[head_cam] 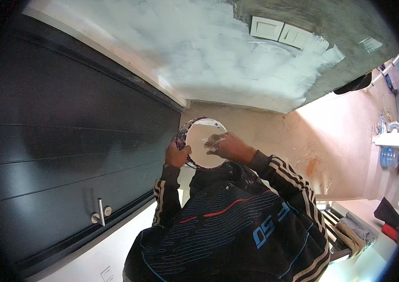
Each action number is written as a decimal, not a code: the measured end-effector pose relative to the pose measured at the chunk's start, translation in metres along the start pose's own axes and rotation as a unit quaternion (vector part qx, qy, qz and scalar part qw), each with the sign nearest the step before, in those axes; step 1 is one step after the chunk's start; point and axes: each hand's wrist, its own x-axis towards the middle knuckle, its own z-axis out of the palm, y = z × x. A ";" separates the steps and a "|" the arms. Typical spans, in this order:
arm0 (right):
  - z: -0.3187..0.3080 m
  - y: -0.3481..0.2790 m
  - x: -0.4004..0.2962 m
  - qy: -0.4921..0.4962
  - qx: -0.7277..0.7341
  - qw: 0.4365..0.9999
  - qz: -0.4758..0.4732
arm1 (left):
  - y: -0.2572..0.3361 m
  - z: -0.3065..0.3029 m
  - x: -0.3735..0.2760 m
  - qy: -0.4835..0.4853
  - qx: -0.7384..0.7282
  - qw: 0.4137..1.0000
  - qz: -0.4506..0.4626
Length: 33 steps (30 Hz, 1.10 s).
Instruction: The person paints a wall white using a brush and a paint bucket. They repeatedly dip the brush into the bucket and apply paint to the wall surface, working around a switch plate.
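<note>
My left hand point(179, 155) grips the left rim of a round bucket point(217, 123), thumb over the edge. Off-white paint or a similar creamy liquid point(199, 135) lies inside, and the bucket's inner wall is smeared with it. My right hand point(225, 146) is over the bucket's opening from the right, fingers curled together and marked with white. A small pale bit shows at its fingertips, but what it is, or whether the hand holds a tool, is hidden. Ahead stands a grey wall point(329, 24) partly covered by uneven white brushed coating point(199, 53).
A dark panelled door point(62, 141) with a metal lever handle point(100, 213) stands at left. Two white switch plates point(266, 28) sit on the wall. A blue water bottle point(389, 157) is far right. Cloths point(352, 234) hang over a dark rack at lower right.
</note>
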 end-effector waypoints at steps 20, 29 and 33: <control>0.016 0.013 -0.005 0.046 0.049 0.988 0.142 | 0.006 0.000 -0.016 -0.004 -0.067 0.997 0.035; 0.014 0.033 -0.054 0.280 0.361 0.810 0.366 | -0.048 0.031 0.006 0.057 -0.030 0.995 0.075; 0.030 0.038 -0.072 0.242 0.275 0.847 0.386 | -0.014 0.020 -0.012 0.033 -0.092 0.994 0.050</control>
